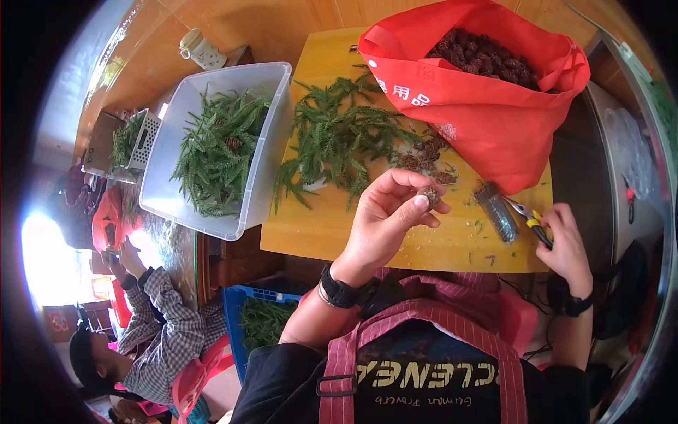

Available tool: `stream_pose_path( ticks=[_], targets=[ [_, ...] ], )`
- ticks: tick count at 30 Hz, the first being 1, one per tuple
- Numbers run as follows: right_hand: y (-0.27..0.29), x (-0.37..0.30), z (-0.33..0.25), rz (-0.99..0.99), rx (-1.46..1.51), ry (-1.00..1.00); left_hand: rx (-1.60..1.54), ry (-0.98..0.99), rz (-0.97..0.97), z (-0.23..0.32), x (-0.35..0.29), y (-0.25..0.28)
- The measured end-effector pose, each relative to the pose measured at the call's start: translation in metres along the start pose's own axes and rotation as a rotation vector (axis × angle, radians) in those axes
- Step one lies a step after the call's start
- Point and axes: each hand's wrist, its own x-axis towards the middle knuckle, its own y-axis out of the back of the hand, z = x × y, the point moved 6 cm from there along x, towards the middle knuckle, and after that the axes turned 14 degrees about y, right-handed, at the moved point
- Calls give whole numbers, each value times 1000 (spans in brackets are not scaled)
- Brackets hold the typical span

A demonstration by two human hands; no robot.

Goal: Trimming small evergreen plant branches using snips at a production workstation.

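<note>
My left hand is raised over the near part of the yellow table, pinching a small brown pine cone between thumb and fingers. At the table's right edge, the fingers of my right hand are closed around the handle of pliers with yellow and black grips. The jaws point away from me to the left. Beside them lies a bundle of thin dark wires. Several loose pine cones rest beyond my left hand. Green artificial pine sprigs are heaped to their left.
A red bag full of pine cones stands at the far right. To the left is a clear plastic bin of sprigs; below it, a blue crate holds more. Another person works at the left. A cup stands behind the bin.
</note>
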Motion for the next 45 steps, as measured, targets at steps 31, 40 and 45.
stream_pose_path(
  ticks=[31, 40, 45],
  targets=[
    [31, 49, -100, 149, 523, 196, 8, -55, -6, 4, -2, -6],
    [29, 49, -98, 138, 517, 209, 11, -32, -12, 4, -1, -6],
    [26, 48, -97, 131, 516, 184, 9, -42, -18, 4, -2, -6]
  ],
)
